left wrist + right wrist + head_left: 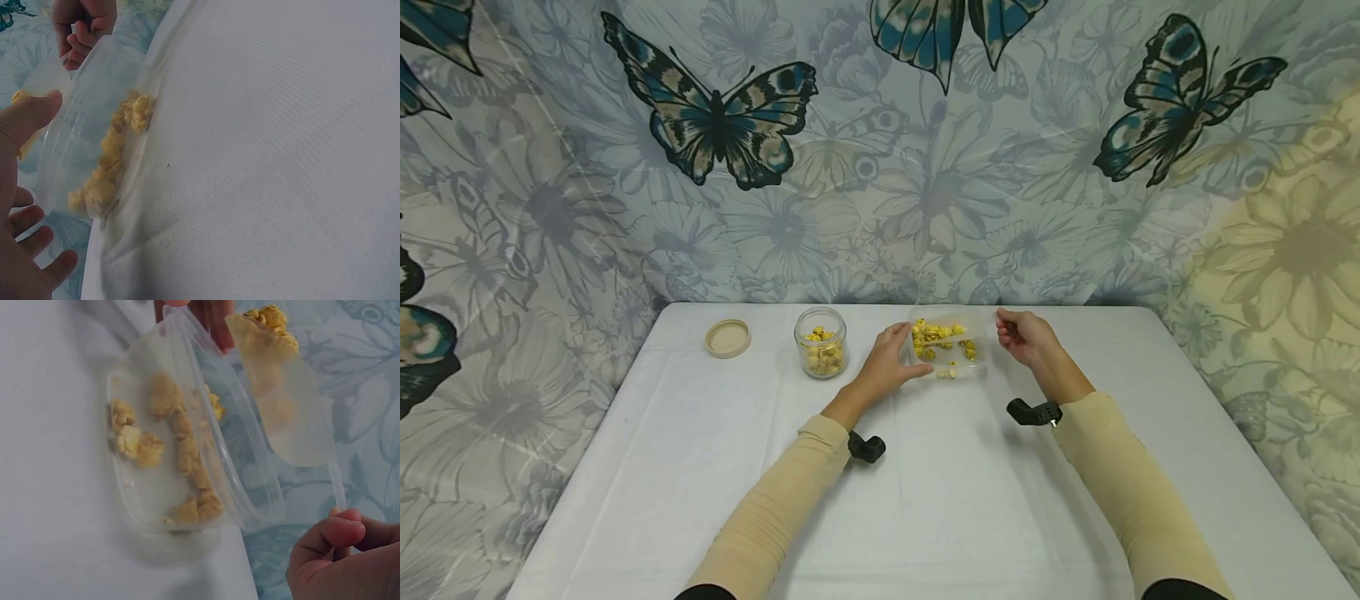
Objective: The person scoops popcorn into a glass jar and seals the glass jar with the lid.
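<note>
A clear plastic container (140, 500) with pieces of yellow popcorn (112, 150) in it stands near the table's far edge. My left hand (886, 360) spans its left end, the thumb at the near rim and the other fingers spread loosely around the end. In my right hand (1028, 340), the thumb and curled fingers pinch the thin handle of a translucent scoop (287, 431). The scoop is raised over the container and carries popcorn. To the left of my left hand, an uncapped glass jar (821, 375) holds more popcorn.
A round pale lid (727, 340) lies left of the jar. White cloth covers the table (940, 500), whose far edge meets a butterfly-patterned backdrop (880, 217). Black wrist cameras (867, 449) sit below both hands.
</note>
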Action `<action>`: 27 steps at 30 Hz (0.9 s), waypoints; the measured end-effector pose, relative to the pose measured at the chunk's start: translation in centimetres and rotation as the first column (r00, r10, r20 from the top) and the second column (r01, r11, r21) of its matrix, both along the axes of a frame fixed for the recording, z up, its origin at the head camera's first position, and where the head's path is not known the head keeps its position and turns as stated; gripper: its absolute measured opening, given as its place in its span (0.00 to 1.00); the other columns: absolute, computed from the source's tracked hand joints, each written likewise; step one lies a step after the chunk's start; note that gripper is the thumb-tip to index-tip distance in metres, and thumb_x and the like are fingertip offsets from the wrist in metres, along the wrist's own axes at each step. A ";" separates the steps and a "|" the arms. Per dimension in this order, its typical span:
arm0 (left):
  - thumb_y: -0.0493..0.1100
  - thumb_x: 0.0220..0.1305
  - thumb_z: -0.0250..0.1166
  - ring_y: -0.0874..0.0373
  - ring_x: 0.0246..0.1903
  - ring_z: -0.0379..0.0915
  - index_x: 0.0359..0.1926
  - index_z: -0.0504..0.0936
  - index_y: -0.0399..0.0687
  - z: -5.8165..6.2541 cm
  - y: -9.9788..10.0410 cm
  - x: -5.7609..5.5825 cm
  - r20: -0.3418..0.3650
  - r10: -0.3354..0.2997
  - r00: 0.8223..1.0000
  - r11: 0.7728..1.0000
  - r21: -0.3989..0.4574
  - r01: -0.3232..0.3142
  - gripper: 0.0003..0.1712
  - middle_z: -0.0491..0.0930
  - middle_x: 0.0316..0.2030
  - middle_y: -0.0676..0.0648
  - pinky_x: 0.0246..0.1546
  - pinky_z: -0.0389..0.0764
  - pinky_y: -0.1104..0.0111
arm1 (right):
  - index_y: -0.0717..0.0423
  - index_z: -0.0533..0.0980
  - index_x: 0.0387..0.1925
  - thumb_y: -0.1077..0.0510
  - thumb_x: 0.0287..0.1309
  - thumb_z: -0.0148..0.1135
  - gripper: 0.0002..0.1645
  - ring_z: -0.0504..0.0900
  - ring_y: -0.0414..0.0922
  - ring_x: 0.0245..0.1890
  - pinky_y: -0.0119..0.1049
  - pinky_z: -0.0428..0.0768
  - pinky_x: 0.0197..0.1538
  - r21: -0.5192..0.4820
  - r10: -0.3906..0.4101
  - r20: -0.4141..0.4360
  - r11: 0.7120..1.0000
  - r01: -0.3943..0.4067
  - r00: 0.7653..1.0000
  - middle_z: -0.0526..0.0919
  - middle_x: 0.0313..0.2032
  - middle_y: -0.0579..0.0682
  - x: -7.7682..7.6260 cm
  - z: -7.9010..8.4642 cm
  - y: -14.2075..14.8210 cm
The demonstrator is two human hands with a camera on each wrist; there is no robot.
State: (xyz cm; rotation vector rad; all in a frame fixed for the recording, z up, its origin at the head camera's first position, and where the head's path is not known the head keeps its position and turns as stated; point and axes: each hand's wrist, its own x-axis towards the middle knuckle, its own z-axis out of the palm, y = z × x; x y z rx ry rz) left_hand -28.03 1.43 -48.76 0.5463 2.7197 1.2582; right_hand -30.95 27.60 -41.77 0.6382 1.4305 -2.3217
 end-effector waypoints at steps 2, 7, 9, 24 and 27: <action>0.57 0.58 0.70 0.45 0.75 0.47 0.75 0.53 0.42 0.1 0.0 0.0 0.003 -0.003 1.000 1.000 0.006 0.003 0.53 0.53 0.74 0.43 0.73 0.58 0.53 | 0.58 0.75 0.23 0.62 0.72 0.49 0.18 0.70 0.38 0.19 0.27 0.69 0.21 -0.005 0.000 -0.005 1.000 0.000 1.000 0.75 0.18 0.48 0.0 0.1 -0.1; 0.56 0.58 0.71 0.45 0.75 0.45 0.76 0.52 0.44 0.5 -0.1 0.0 0.031 -0.015 0.999 1.000 0.008 0.014 0.54 0.52 0.75 0.44 0.73 0.57 0.52 | 0.57 0.75 0.24 0.61 0.71 0.49 0.17 0.70 0.38 0.20 0.27 0.68 0.21 0.000 -0.003 -0.019 1.000 0.003 1.000 0.75 0.19 0.48 -0.1 0.4 -0.4; 0.57 0.58 0.71 0.45 0.75 0.45 0.76 0.51 0.44 0.7 -0.1 0.0 0.038 -0.019 0.999 1.000 0.000 0.019 0.55 0.51 0.75 0.44 0.73 0.58 0.51 | 0.57 0.75 0.24 0.61 0.72 0.49 0.17 0.69 0.37 0.20 0.27 0.68 0.21 -0.004 0.000 -0.025 1.000 0.000 1.000 0.75 0.19 0.47 -0.1 0.5 -0.4; 0.59 0.55 0.72 0.45 0.75 0.45 0.76 0.51 0.44 3.0 -0.8 0.2 -0.006 0.000 1.000 1.000 -0.013 0.000 0.57 0.51 0.75 0.42 0.73 0.57 0.51 | 0.56 0.75 0.29 0.61 0.72 0.49 0.14 0.69 0.38 0.21 0.26 0.67 0.21 -0.030 -0.032 -0.059 0.999 0.030 0.998 0.74 0.20 0.47 0.0 1.4 -1.1; 0.58 0.55 0.72 0.45 0.75 0.45 0.76 0.50 0.44 3.5 -0.9 0.2 0.001 0.020 1.000 1.000 -0.004 -0.020 0.58 0.50 0.75 0.42 0.73 0.57 0.51 | 0.57 0.74 0.31 0.61 0.72 0.47 0.13 0.69 0.38 0.21 0.26 0.66 0.21 -0.043 -0.023 -0.068 0.999 0.020 0.997 0.74 0.20 0.47 0.0 1.6 -1.3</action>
